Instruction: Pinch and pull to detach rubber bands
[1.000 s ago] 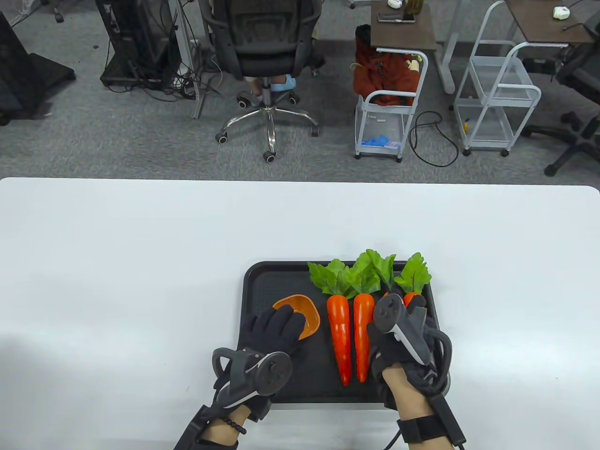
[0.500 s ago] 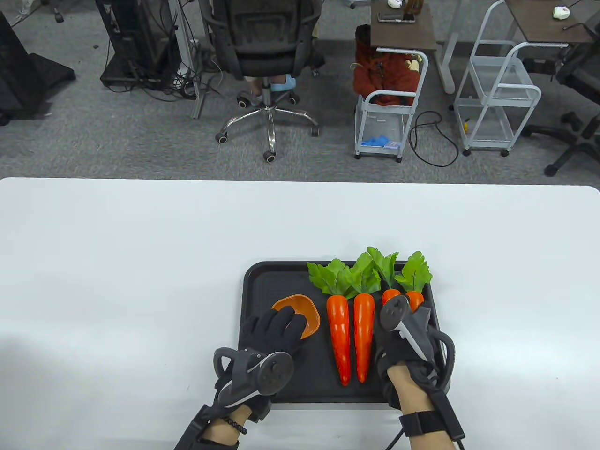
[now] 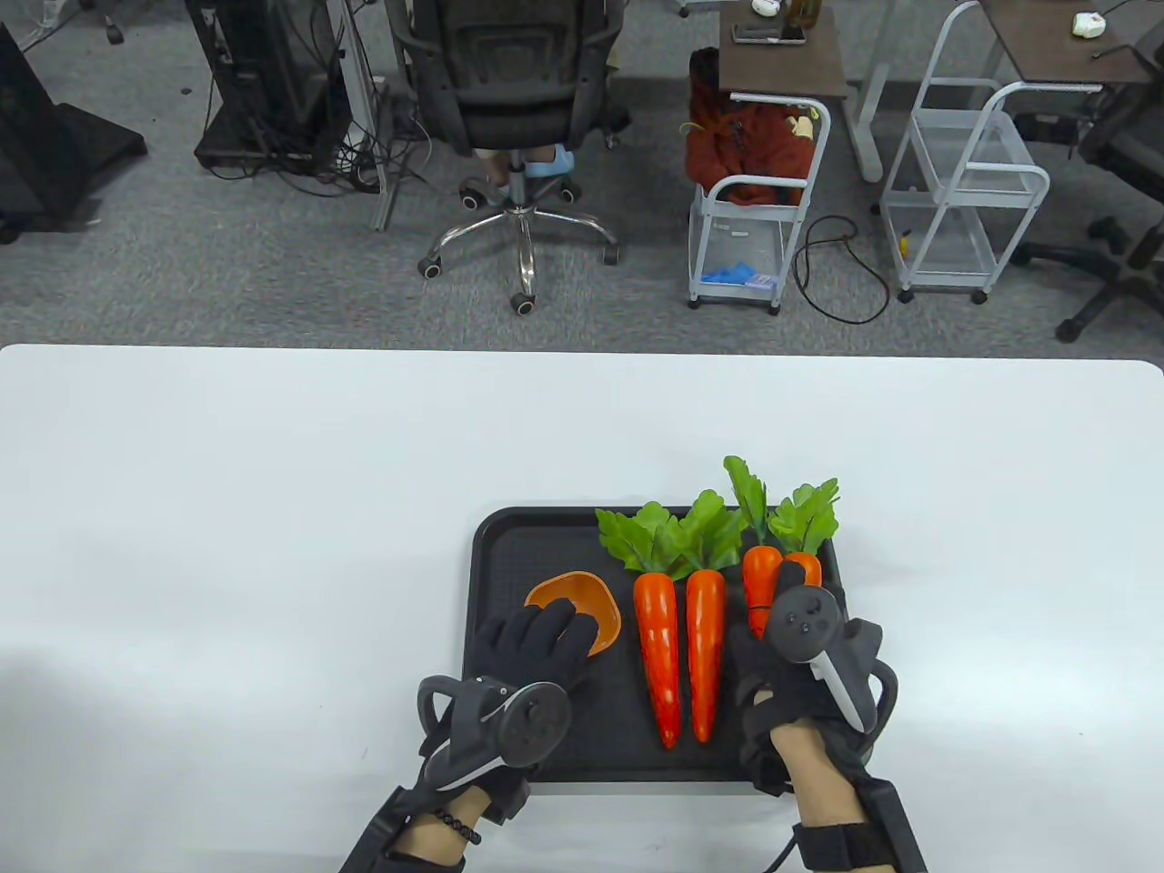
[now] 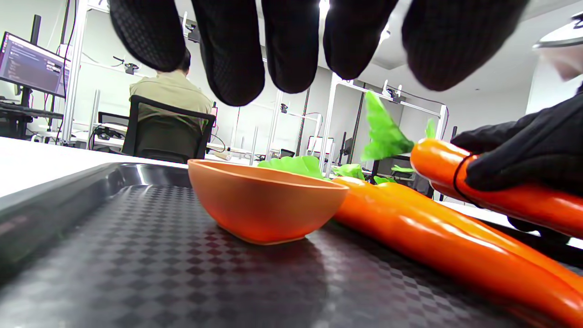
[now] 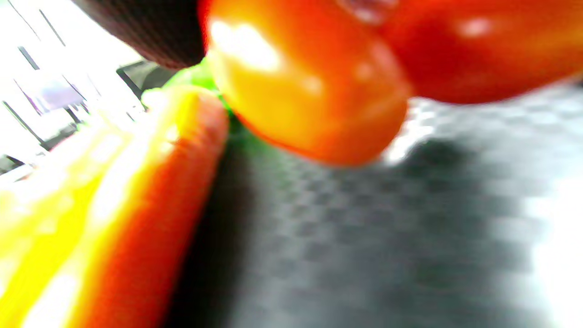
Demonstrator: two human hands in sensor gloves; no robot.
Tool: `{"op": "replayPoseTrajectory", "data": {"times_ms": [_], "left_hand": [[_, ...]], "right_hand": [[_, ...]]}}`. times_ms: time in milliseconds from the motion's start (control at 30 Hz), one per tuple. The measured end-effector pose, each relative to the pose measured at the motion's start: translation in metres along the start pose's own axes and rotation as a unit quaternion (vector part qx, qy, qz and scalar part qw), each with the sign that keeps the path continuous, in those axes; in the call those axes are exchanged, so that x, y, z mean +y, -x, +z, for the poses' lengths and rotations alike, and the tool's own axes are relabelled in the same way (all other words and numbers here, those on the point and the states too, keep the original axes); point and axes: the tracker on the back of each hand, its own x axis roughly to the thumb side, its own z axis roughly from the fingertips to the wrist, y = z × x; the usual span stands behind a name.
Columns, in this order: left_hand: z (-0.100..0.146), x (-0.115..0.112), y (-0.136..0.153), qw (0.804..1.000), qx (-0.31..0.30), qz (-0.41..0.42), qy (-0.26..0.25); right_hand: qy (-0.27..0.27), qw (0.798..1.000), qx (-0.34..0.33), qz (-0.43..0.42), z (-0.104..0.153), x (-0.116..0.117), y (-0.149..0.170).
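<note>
The right hand (image 3: 800, 673) is wrapped around the banded carrots (image 3: 764, 582), raised off the tray (image 3: 546, 546); the left hand (image 3: 536, 637) hovers spread over the bowl (image 3: 573, 596), holding nothing. The pair's long axis runs away from the person, leaves far and tilted up. The lift appears to be in hand; next, the black band (image 4: 457, 175) would be pinched and drawn off toward the tips.

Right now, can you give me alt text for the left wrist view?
An orange bowl sits on a black tray, with the left hand's fingers hanging above it. At right, the right hand grips a raised carrot with a black rubber band on it.
</note>
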Motion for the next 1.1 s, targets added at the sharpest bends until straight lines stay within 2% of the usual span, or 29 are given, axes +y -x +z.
{"op": "replayPoseTrajectory", "data": {"times_ms": [233, 333, 433, 533, 700, 833, 900, 1100], "left_hand": [[0.002, 0.001, 0.004, 0.998, 0.016, 0.063, 0.0], [0.003, 0.001, 0.006, 0.995, 0.023, 0.095, -0.007], [0.004, 0.002, 0.008, 0.99, 0.029, 0.135, -0.015], [0.004, 0.002, 0.009, 0.985, 0.031, 0.169, -0.025], [0.005, 0.001, 0.01, 0.978, 0.026, 0.207, -0.025], [0.005, 0.001, 0.01, 0.974, 0.02, 0.222, -0.029], [0.005, 0.001, 0.01, 0.975, 0.017, 0.22, -0.038], [0.009, 0.007, 0.008, 0.971, -0.003, 0.225, -0.077]], "right_hand": [[0.035, 0.984, -0.104, -0.144, 0.021, -0.007, -0.015], [0.033, 0.97, -0.141, -0.193, 0.029, -0.007, -0.024], [0.006, 0.949, -0.182, -0.257, 0.035, -0.001, -0.033], [-0.042, 0.92, -0.211, -0.327, 0.04, 0.011, -0.041], [-0.136, 0.869, -0.218, -0.422, 0.044, 0.034, -0.051], [-0.217, 0.803, -0.223, -0.508, 0.046, 0.054, -0.059], [-0.235, 0.781, -0.222, -0.534, 0.046, 0.058, -0.061], [-0.259, 0.755, -0.233, -0.555, 0.046, 0.063, -0.062]]}}
